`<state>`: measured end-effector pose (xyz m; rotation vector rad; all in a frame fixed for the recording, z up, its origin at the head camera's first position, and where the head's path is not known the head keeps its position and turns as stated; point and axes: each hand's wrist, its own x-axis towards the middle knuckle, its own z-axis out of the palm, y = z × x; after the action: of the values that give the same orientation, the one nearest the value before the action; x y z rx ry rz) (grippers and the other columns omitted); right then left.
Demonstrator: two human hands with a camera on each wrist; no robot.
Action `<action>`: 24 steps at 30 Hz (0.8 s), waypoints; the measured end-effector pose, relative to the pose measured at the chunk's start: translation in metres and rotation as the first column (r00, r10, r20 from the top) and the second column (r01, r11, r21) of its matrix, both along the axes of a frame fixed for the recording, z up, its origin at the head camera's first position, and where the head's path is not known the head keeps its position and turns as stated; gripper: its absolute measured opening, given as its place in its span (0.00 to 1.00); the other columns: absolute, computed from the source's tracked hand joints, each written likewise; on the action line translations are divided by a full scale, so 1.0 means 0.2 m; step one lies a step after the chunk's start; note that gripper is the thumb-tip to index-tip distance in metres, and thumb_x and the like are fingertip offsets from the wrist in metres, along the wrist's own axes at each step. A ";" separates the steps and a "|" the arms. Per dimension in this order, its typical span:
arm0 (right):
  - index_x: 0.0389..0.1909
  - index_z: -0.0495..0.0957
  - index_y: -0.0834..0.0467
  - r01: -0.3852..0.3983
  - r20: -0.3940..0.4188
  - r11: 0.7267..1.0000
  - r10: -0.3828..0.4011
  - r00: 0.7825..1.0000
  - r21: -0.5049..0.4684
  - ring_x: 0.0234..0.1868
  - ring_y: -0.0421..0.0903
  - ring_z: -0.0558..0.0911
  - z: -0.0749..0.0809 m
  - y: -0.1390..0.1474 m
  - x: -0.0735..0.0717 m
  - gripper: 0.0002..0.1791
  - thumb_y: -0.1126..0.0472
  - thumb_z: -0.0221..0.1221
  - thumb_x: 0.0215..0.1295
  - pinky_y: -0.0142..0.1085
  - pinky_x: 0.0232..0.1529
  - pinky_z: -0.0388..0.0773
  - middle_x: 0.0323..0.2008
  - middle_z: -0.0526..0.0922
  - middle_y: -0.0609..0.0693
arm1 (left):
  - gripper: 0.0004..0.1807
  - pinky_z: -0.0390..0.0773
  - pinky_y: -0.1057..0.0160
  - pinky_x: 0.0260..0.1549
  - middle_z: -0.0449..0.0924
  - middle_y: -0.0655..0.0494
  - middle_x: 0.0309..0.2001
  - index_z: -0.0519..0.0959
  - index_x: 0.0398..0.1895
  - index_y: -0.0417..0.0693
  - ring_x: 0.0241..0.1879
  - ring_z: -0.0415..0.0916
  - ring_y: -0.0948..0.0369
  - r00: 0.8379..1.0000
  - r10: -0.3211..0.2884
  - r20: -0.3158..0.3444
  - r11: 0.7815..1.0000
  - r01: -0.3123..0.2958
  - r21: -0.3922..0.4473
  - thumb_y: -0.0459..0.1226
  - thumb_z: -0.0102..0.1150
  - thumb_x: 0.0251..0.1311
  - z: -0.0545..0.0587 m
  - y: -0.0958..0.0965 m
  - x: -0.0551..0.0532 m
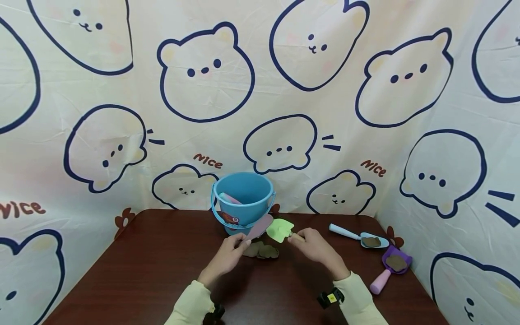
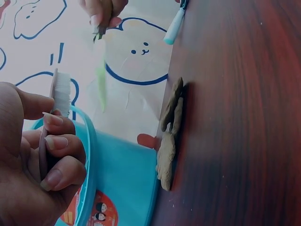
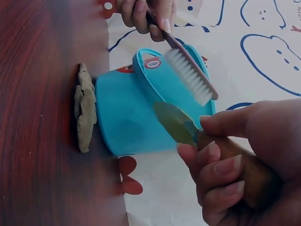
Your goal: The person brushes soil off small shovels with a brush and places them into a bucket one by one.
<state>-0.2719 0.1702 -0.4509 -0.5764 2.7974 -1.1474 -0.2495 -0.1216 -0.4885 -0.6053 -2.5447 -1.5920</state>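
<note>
My left hand (image 1: 225, 256) grips a mauve brush (image 1: 260, 227) with white bristles (image 3: 188, 75), fingers curled round its handle. In my right hand (image 1: 318, 249) is a small toy shovel with a light green blade (image 1: 279, 229) and a wooden handle (image 3: 240, 167). Brush and shovel are held up close to each other, in front of a blue bucket (image 1: 243, 212). Below them, lumps of brown clay-like stuff (image 1: 262, 250) lie on the table; the right wrist view shows these flat lumps (image 3: 85, 110) beside the bucket.
A pink and pale blue piece (image 1: 230, 198) shows inside the bucket. To the right lie a light blue shovel (image 1: 374, 241) and a purple shovel with a pink handle (image 1: 397, 262), each with a brown lump on it. A patterned cloth (image 1: 203, 140) stands behind the dark wooden table (image 1: 134, 271).
</note>
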 end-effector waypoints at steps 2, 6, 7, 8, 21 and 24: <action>0.16 0.64 0.53 -0.016 0.003 1.000 0.016 1.000 0.005 0.15 0.40 0.57 0.00 0.00 0.00 0.26 0.48 0.57 0.75 0.33 0.19 0.56 0.14 0.57 0.43 | 0.16 0.67 0.65 0.30 0.63 0.57 0.24 0.72 0.32 0.40 0.26 0.65 0.63 1.000 -0.016 -0.007 1.000 0.016 0.007 0.41 0.51 0.77 0.00 0.01 0.01; 0.17 0.64 0.53 -0.043 0.013 0.999 0.043 0.999 0.010 0.15 0.40 0.58 -0.01 -0.01 0.00 0.25 0.49 0.56 0.76 0.33 0.19 0.57 0.14 0.58 0.43 | 0.15 0.68 0.65 0.30 0.65 0.58 0.25 0.74 0.32 0.42 0.27 0.67 0.63 0.999 -0.043 -0.014 0.999 0.043 0.007 0.42 0.50 0.77 0.00 0.03 0.01; 0.17 0.64 0.53 -0.051 0.014 0.999 0.051 0.999 0.011 0.15 0.41 0.58 -0.02 -0.02 0.00 0.25 0.49 0.55 0.76 0.33 0.19 0.57 0.14 0.58 0.43 | 0.15 0.68 0.65 0.30 0.65 0.58 0.25 0.74 0.33 0.43 0.27 0.67 0.63 0.999 -0.045 -0.014 0.999 0.045 0.005 0.43 0.50 0.77 -0.01 0.03 0.02; 0.17 0.65 0.53 -0.058 0.016 0.998 0.058 0.998 0.010 0.15 0.41 0.58 -0.02 -0.02 0.00 0.25 0.49 0.55 0.76 0.33 0.19 0.57 0.14 0.58 0.43 | 0.15 0.68 0.65 0.30 0.65 0.58 0.25 0.74 0.33 0.43 0.28 0.67 0.63 0.999 -0.044 -0.011 0.999 0.044 0.005 0.42 0.51 0.77 -0.01 0.04 0.02; 0.18 0.66 0.54 -0.120 0.050 0.993 0.120 0.992 -0.011 0.15 0.41 0.61 -0.03 -0.07 0.03 0.24 0.51 0.54 0.77 0.33 0.19 0.60 0.14 0.60 0.44 | 0.15 0.69 0.65 0.29 0.69 0.56 0.28 0.78 0.47 0.37 0.27 0.67 0.65 0.995 -0.097 0.025 0.994 0.095 0.062 0.42 0.50 0.78 -0.04 0.12 0.04; 0.18 0.67 0.54 -0.132 0.045 0.991 0.132 0.990 -0.010 0.15 0.41 0.61 -0.03 -0.08 0.03 0.24 0.51 0.54 0.77 0.33 0.19 0.61 0.14 0.60 0.44 | 0.16 0.69 0.66 0.29 0.68 0.57 0.28 0.78 0.49 0.36 0.28 0.67 0.65 0.995 -0.101 0.021 0.993 0.099 0.056 0.42 0.50 0.78 -0.05 0.13 0.05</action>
<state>-0.2663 0.1550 -0.4573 -0.7149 2.6728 -1.1303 -0.2401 -0.0954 -0.4993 -0.7234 -2.5144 -1.7047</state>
